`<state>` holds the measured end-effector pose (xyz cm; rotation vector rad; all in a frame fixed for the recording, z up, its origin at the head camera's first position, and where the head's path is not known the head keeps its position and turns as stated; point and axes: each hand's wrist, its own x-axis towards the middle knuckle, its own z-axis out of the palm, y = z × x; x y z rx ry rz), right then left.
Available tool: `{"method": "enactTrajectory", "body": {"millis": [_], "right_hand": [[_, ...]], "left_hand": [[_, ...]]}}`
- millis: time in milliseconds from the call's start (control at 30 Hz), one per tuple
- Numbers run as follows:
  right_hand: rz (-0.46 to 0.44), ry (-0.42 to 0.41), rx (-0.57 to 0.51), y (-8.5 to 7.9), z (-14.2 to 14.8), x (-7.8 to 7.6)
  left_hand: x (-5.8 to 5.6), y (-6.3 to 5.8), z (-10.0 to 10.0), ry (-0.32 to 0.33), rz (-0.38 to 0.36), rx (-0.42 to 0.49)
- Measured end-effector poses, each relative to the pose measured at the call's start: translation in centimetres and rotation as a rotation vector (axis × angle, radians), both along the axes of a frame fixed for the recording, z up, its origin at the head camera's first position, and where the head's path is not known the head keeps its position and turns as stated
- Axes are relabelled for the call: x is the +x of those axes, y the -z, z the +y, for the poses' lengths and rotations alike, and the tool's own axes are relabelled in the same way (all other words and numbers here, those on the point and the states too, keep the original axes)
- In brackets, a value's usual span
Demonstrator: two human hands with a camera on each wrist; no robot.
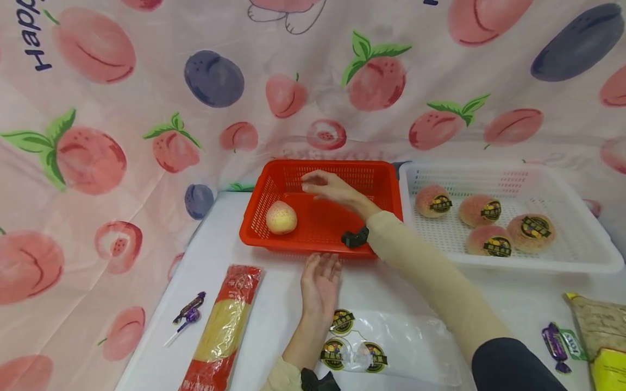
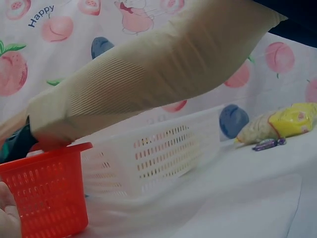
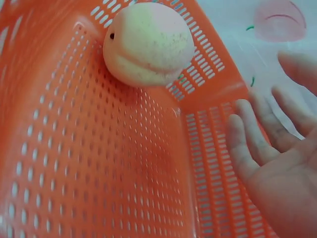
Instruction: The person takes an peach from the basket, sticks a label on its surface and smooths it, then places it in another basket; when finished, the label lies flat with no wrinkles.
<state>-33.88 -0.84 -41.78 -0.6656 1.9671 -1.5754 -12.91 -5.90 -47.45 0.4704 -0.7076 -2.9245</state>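
Note:
My right hand (image 1: 330,187) hangs over the red plastic basket (image 1: 320,220), fingers loosely extended and holding nothing. In the right wrist view, the spread fingers of that hand (image 3: 277,163) lie over the basket's side wall. A single pale yellow-pink peach (image 1: 281,218) sits at the left end inside the basket, apart from the hand; no label shows on it. My left hand (image 1: 320,282) lies palm up in front of the basket, with its relaxed fingertips right at the front wall. Only a bit of it (image 2: 9,213) shows at the left wrist view's edge.
A white basket (image 1: 543,262) on the right contains several peaches (image 1: 530,232) with black labels. Clear plastic with round labels (image 1: 334,353) lies in front. Left are a noodle packet (image 1: 225,326), wrapped candy (image 1: 189,307) and lollipop (image 1: 192,316); far right, candy (image 1: 556,346) and bagged food (image 1: 599,326).

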Motion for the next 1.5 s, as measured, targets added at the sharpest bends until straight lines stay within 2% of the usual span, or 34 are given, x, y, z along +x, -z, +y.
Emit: {"method": "enactTrajectory", "body": {"millis": [133, 333, 500, 633, 733, 867, 967, 1100, 1233, 1367, 1500], "right_hand": [[-0.052, 0.011, -0.047, 0.5, -1.1, -0.2], [-0.182, -0.108, 0.065, 1.1, -2.0, -0.2], [-0.224, -0.116, 0.082, 1.4, -2.7, 0.0], [-0.264, -0.109, 0.095, 1.7, -3.5, 0.1], [-0.294, -0.127, 0.154, 2.0, -4.0, 0.3], [-0.38, -0.152, 0.228, 2.4, -4.4, 0.4], [-0.427, -0.159, 0.225, 2.5, -4.5, 0.4], [-0.409, -0.157, 0.201, 2.4, -4.6, 0.5], [-0.367, -0.138, 0.229, 2.2, -4.4, 0.5], [-0.314, -0.104, 0.256, 1.9, -4.4, 0.6], [-0.285, -0.055, 0.219, 1.5, -4.6, 0.8]], "left_hand": [[0.2, -0.2, 0.1, -0.008, -0.002, 0.002], [0.3, -0.7, 0.4, -0.014, -0.019, 0.006], [0.2, -0.9, 0.7, -0.023, -0.032, 0.022], [0.2, -0.7, 1.0, -0.033, -0.028, -0.016], [0.2, -0.4, 1.2, -0.042, -0.014, -0.062], [0.2, -0.2, 1.3, -0.049, -0.019, -0.089], [0.1, -0.1, 1.3, -0.045, -0.032, -0.092], [0.0, 0.0, 1.3, -0.045, -0.028, -0.102], [0.0, 0.1, 1.3, -0.05, -0.024, -0.123], [-0.1, 0.2, 1.2, -0.059, -0.035, -0.125], [-0.1, 0.2, 0.8, -0.07, -0.057, -0.119]]}}
